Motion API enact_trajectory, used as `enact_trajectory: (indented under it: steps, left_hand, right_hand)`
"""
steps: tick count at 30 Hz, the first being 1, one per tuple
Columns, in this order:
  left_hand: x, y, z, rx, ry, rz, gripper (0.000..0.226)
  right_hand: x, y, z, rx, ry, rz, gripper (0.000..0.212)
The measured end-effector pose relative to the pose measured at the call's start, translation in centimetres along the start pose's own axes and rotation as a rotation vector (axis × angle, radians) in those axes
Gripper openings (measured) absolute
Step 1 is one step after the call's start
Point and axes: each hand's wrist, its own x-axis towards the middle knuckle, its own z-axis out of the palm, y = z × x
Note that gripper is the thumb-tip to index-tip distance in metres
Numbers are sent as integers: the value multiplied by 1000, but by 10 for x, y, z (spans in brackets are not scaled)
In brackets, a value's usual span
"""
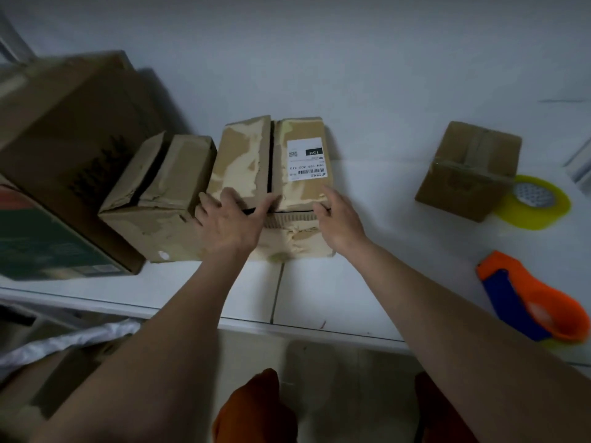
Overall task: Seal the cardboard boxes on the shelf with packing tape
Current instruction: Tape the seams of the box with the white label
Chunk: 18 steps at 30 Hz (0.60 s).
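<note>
Where both hands meet it, the centre box (271, 174) is worn brown cardboard, its top skin torn off in pale ragged patches, w/ a white printed label (306, 158) on the right flap. Its 2 top flaps lie down but a dark gap runs between them, no tape across. Left hand (228, 219) lies flat on the near edge of the left flap, fingers spread and straight, pressing, not gripping. Right hand (339, 215) rests at the near right corner, fingers lightly bent over the edge; can't tell if it really grasps.

The white shelf (351, 282) is smooth, w/ a seam running front to back. Cardboard boxes counted: 4 brown ones, i.e. centre box, a dented smaller box (160, 199) touching its left side, a big box (70, 129) behind left, a small cube-ish box (470, 167) well apart at right. Plus 1 green printed carton (41, 238) at far left.

1 yellow tape roll (537, 203) lies flat just beside the cube box. 1 orange-and-blue plastic tape dispenser (531, 298) sits near the right front edge.
</note>
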Motion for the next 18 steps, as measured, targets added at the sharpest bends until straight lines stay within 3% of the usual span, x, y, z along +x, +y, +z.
enact_trajectory:
  steps: [2,6,16,18]
  left_hand:
    - [0,-1,-1,-52,-46,-45,73]
    - [-14,-5,-7,-5,-9,33,52]
    - [-134,30,-12,-72,-118,402,50]
    - [-163,35,-12,-70,-153,497,53]
  right_hand:
    - [0,4,-1,9,1,4,43]
    - [-3,11,-9,57,64,47,42]
    - [-49,57,-82,88,347,278,54]
    - [-60,65,-101,37,364,352,46]
